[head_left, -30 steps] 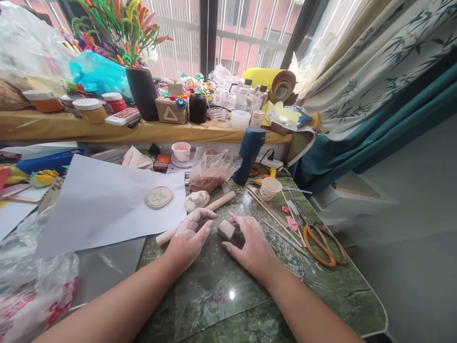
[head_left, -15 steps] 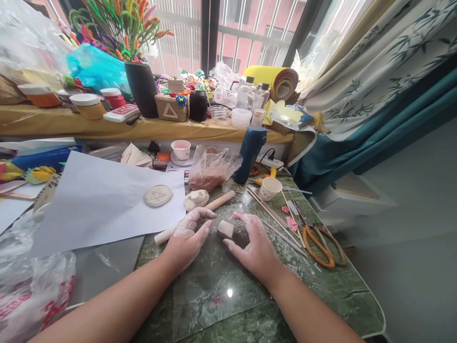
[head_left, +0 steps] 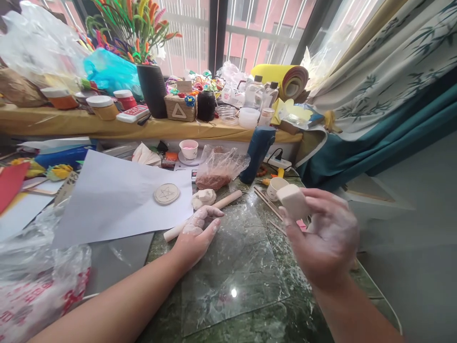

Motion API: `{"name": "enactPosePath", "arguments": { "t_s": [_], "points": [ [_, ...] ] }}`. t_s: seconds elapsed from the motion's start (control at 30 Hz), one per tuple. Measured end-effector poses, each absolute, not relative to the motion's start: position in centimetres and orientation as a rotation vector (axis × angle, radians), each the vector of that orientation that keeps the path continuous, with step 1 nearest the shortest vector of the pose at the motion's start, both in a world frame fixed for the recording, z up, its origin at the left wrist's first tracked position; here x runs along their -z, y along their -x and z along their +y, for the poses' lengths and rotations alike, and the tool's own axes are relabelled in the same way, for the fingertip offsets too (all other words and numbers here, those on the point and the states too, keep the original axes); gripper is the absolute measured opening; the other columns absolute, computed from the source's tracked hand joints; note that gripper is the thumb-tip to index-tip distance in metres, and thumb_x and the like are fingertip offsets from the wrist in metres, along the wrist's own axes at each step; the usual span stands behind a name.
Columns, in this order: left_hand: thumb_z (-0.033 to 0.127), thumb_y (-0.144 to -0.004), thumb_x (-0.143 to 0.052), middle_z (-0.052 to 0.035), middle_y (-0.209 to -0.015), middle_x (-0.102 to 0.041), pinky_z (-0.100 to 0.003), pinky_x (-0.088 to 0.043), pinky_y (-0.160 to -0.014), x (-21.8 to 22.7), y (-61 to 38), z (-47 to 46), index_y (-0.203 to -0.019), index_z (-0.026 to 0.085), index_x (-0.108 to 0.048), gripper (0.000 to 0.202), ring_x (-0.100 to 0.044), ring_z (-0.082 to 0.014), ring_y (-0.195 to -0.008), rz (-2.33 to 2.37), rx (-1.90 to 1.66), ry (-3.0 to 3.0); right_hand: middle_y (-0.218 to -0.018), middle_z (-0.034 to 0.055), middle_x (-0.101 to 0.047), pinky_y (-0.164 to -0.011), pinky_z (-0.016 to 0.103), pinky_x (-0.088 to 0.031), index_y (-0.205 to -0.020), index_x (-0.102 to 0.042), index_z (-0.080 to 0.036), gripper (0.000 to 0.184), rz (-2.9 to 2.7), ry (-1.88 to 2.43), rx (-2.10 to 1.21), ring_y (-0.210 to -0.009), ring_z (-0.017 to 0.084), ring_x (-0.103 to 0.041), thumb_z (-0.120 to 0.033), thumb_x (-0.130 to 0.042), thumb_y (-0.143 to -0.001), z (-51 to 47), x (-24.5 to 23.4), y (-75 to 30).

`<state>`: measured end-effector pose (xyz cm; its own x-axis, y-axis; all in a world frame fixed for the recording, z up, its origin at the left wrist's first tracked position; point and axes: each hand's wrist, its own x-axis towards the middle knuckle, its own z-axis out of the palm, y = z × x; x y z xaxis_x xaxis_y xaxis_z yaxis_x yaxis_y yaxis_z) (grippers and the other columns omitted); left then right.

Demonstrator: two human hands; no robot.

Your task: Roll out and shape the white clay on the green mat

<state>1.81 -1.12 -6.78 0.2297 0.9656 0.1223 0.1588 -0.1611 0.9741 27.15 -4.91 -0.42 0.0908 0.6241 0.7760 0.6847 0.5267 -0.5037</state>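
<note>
Raised above the right side of the table, my right hand [head_left: 323,233] is closed on a pale block of clay [head_left: 293,201], held between thumb and fingers. White residue coats the fingers. My left hand [head_left: 198,233] lies over the lower part of a wooden rolling pin [head_left: 228,199], fingers stretched out and nothing gripped. Just beyond it sits a lump of white clay [head_left: 203,198]. A clear sheet [head_left: 232,271] dusted with white smears lies flat between my hands. To the left, a round clay disc [head_left: 166,194] with a star scored into it rests on white paper [head_left: 117,200].
A bag of reddish-brown clay [head_left: 214,178], a dark blue bottle [head_left: 257,155] and a paper cup [head_left: 276,188] stand behind. Thin sticks [head_left: 267,200] lie partly hidden behind my right hand. A crumpled plastic bag [head_left: 43,281] is at lower left. Jars and a vase [head_left: 153,90] line the sill.
My right hand has picked the clay block up from the clear sheet and lifted it up and to the right. My left hand stays at the rolling pin. The view has shifted slightly.
</note>
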Motion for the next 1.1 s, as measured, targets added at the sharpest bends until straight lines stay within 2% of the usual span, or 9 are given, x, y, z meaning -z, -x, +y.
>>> {"name": "enactPosePath", "arguments": {
  "t_s": [0.1,0.17,0.33,0.47,0.57,0.7,0.9,1.0,1.1],
  "points": [
    [0.033,-0.096,-0.057,-0.0045,-0.104,-0.067,-0.038,-0.048,-0.093,6.9,-1.8,-1.1,-0.106,0.023,-0.064,0.016,-0.062,-0.0226,-0.1,1.096,-1.067,-1.535,-0.13,0.0078,-0.063,-0.096,0.056,-0.055,-0.133,-0.056,-0.037,0.051,-2.023,1.065,0.063,-0.116,0.031,-0.063,-0.022,-0.074,-0.087,-6.2,2.4,-27.4],
    [0.032,-0.096,-0.057,-0.0046,-0.103,-0.068,-0.038,-0.049,-0.094,7.0,-1.8,-1.1,-0.106,0.023,-0.064,0.016,-0.063,-0.0227,-0.1,1.097,-1.077,-1.542,-0.13,0.0087,-0.065,-0.095,0.055,-0.056,-0.135,-0.056,-0.035,0.049,-2.32,1.042,-0.068,-0.114,0.031,-0.065,-0.029,-0.073,-0.09,-7.4,4.4,-27.3],
    [0.033,-0.096,-0.059,-0.0053,-0.108,-0.069,-0.038,-0.049,-0.096,7.1,-1.9,-1.2,-0.106,0.023,-0.065,0.017,-0.063,-0.0237,-0.105,1.065,-1.1,-1.523,-0.133,0.0123,-0.062,-0.104,0.054,-0.052,-0.135,-0.054,-0.026,0.042,-2.018,1.344,-0.253,-0.125,0.031,-0.06,-0.03,-0.062,-0.095,-8.2,6.7,-25.1],
    [0.033,-0.096,-0.058,-0.0055,-0.107,-0.07,-0.039,-0.049,-0.098,7.2,-1.9,-1.1,-0.106,0.022,-0.066,0.016,-0.064,-0.0243,-0.106,1.074,-1.123,-1.525,-0.144,0.0152,-0.055,-0.112,0.056,-0.045,-0.144,-0.049,-0.022,0.055,-1.971,1.377,-0.33,-0.136,0.033,-0.051,-0.034,-0.064,-0.093,-6.1,6.1,-22.1],
    [0.032,-0.095,-0.058,-0.005,-0.105,-0.07,-0.039,-0.049,-0.097,7.2,-1.9,-1.2,-0.105,0.022,-0.066,0.016,-0.065,-0.024,-0.104,1.071,-1.14,-1.517,-0.136,0.0154,-0.061,-0.108,0.058,-0.048,-0.142,-0.052,-0.021,0.06,-1.995,1.45,-0.362,-0.129,0.036,-0.056,-0.031,-0.072,-0.086,-4.8,6.6,-20.9],
    [0.032,-0.095,-0.058,-0.0045,-0.103,-0.069,-0.038,-0.051,-0.093,6.9,-2.0,-1.3,-0.105,0.022,-0.065,0.016,-0.065,-0.0228,-0.098,1.045,-1.108,-1.501,-0.121,0.0105,-0.069,-0.101,0.053,-0.054,-0.132,-0.06,-0.024,0.041,-2.031,1.397,-0.416,-0.114,0.031,-0.064,-0.027,-0.066,-0.092,-4.7,7.8,-21.0],
    [0.031,-0.092,-0.06,-0.0051,-0.103,-0.071,-0.039,-0.051,-0.094,6.2,-2.2,-1.2,-0.101,0.022,-0.067,0.015,-0.065,-0.0247,-0.1,1.066,-1.1,-1.532,-0.118,0.0098,-0.071,-0.098,0.049,-0.055,-0.122,-0.065,-0.026,0.03,-1.797,1.331,-0.283,-0.11,0.029,-0.067,-0.034,-0.067,-0.094,-5.2,3.0,-22.1],
    [0.033,-0.091,-0.058,-0.0039,-0.097,-0.07,-0.037,-0.052,-0.088,6.0,-2.3,-1.0,-0.099,0.022,-0.065,0.015,-0.064,-0.0235,-0.094,1.077,-1.103,-1.466,-0.119,0.0097,-0.07,-0.099,0.051,-0.055,-0.122,-0.065,-0.027,0.033,-1.745,1.273,-0.21,-0.111,0.03,-0.067,-0.035,-0.071,-0.091,-5.5,-0.4,-22.6],
    [0.034,-0.092,-0.057,-0.0029,-0.095,-0.068,-0.037,-0.052,-0.087,5.9,-2.3,-0.9,-0.099,0.021,-0.065,0.016,-0.063,-0.0228,-0.093,1.078,-1.089,-1.457,-0.128,0.012,-0.064,-0.098,0.054,-0.055,-0.127,-0.059,-0.027,0.036,-1.577,1.151,-0.156,-0.12,0.031,-0.063,-0.029,-0.07,-0.092,-6.1,-0.9,-22.8]
  ]
}}
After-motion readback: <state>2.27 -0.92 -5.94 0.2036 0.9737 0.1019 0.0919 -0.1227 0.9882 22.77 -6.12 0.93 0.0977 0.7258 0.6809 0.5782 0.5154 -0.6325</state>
